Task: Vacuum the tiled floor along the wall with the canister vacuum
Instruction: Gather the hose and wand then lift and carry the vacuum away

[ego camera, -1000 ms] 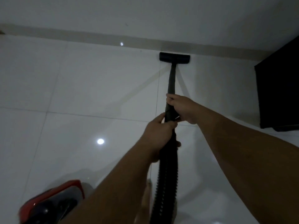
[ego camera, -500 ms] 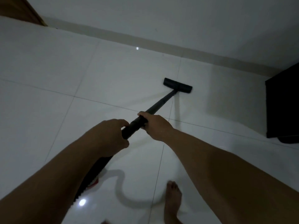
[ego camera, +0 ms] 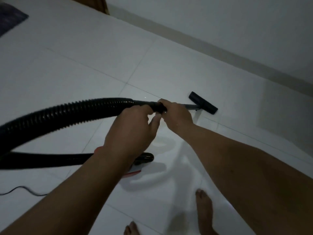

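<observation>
Change over the last 1 s: the floor nozzle (ego camera: 203, 102) was pressed against the skirting at the wall (ego camera: 237, 22); it now sits right of centre in the frame, flat on the tiled floor (ego camera: 84, 56), clear of the skirting by most of a tile. The wand (ego camera: 188, 106), which ran straight away from the viewer, now lies nearly level across the frame, pointing right. Judgement: one stroke to the wall is finished and the wand is being swung for the next lane; the strip along the skirting toward the upper left looks not yet covered.

Hands: right hand (ego camera: 176, 114) wrapped around the wand just behind its grey tube, fingers closed on it. Left hand (ego camera: 133, 131) directly behind, at frame centre, on the dark cuff where the ribbed hose (ego camera: 64, 114) joins; thumb and forefinger look slightly parted, grip blurred, so firmness uncertain. The 2 hands nearly touch.

Hose arcs out to the left edge and loops back low. Red canister (ego camera: 133, 173) mostly hidden beneath the left forearm. Thin power cord (ego camera: 22, 189) lower left. 2 bare feet at bottom edge.
</observation>
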